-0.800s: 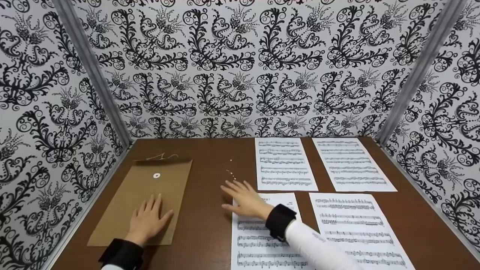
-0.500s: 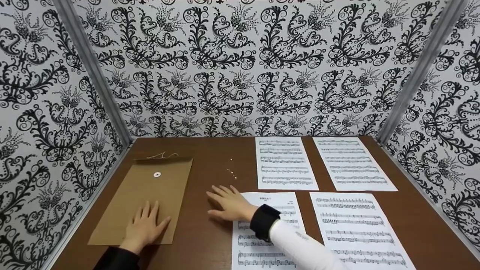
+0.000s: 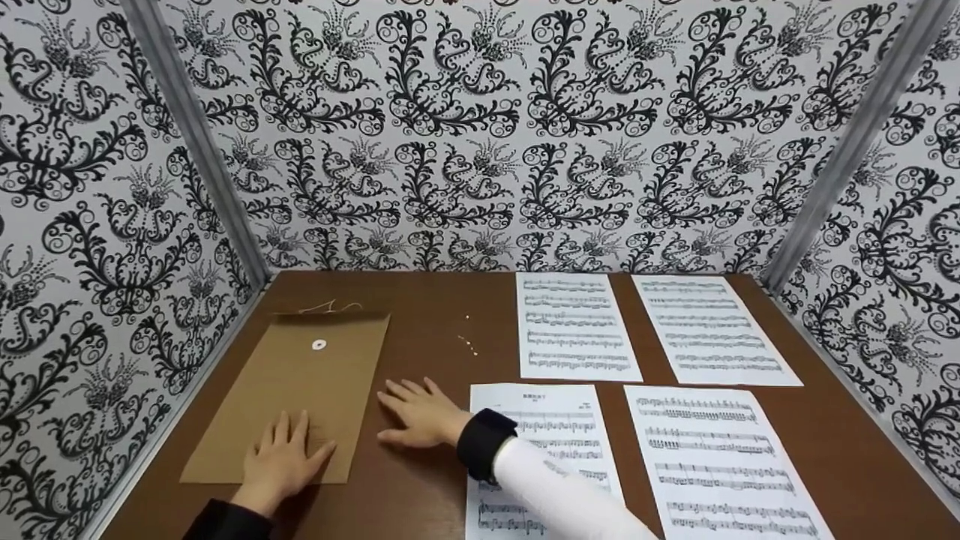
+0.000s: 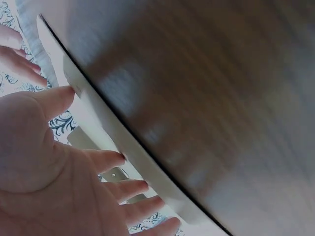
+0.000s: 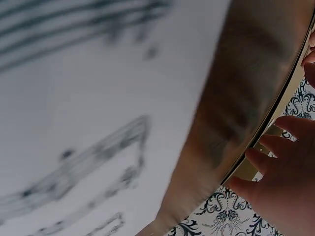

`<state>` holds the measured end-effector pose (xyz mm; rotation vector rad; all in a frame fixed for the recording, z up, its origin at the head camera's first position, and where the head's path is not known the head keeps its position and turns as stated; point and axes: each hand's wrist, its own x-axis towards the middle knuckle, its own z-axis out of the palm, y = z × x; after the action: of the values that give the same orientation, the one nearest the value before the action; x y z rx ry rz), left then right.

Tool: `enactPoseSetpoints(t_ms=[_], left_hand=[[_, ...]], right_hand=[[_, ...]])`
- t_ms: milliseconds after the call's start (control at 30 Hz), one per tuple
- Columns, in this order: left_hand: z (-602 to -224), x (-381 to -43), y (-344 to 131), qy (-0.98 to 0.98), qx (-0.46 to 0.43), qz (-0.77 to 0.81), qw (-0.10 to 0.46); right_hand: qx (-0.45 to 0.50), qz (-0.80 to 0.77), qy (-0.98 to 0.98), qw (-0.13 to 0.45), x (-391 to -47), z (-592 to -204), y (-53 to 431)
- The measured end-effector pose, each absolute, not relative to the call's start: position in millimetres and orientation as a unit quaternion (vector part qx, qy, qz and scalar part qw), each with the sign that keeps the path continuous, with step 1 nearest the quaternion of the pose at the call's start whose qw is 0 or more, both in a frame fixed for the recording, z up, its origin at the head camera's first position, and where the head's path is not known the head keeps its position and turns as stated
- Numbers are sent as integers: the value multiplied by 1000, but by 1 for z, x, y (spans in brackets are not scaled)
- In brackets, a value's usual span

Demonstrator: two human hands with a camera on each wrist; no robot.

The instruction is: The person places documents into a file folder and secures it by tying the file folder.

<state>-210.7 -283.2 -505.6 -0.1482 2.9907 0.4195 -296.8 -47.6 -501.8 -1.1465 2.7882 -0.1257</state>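
Note:
A brown kraft envelope (image 3: 300, 382) lies on the left of the table, a white round button (image 3: 319, 345) on its upper half. Loose string (image 3: 330, 306) trails at its far end. My left hand (image 3: 279, 461) rests on the near part of the envelope with fingers spread. Between the envelope and the nearest music sheet (image 3: 540, 412), my right hand (image 3: 424, 420) is held just over the table, fingers straight and holding nothing. In the right wrist view, the right hand (image 5: 290, 182) reaches toward the envelope's edge. Its forearm covers part of that sheet.
Three more music sheets lie on the right: one at the back (image 3: 577, 326), one at back right (image 3: 716, 330) and one at front right (image 3: 727, 457). Small pale specks (image 3: 469, 345) dot the brown table (image 3: 420, 300). Patterned walls (image 3: 480, 150) enclose it.
My right hand has moved left, off the front-left music sheet and toward the envelope. My left hand has slid slightly toward the envelope's near edge. The envelope and sheets stay put.

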Motion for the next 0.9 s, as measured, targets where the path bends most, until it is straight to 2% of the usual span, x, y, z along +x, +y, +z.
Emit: enactPoseSetpoints(t_ms=[233,367,500,900], left_hand=[[-504,-208,-281,988,-52,133,57],[-506,-207,-278,989,-52,125,57],[-506,-207,-277,990,-51,117,56],[-508,-205,-288,989,-37,130,57]], right_hand=[[-377,5,925,55,-298,-497,-72],[-376,18,923,72,-295,-496,-81],[-375,22,922,91,-292,-497,-85],[-382,2,919,93,-294,-506,-87]])
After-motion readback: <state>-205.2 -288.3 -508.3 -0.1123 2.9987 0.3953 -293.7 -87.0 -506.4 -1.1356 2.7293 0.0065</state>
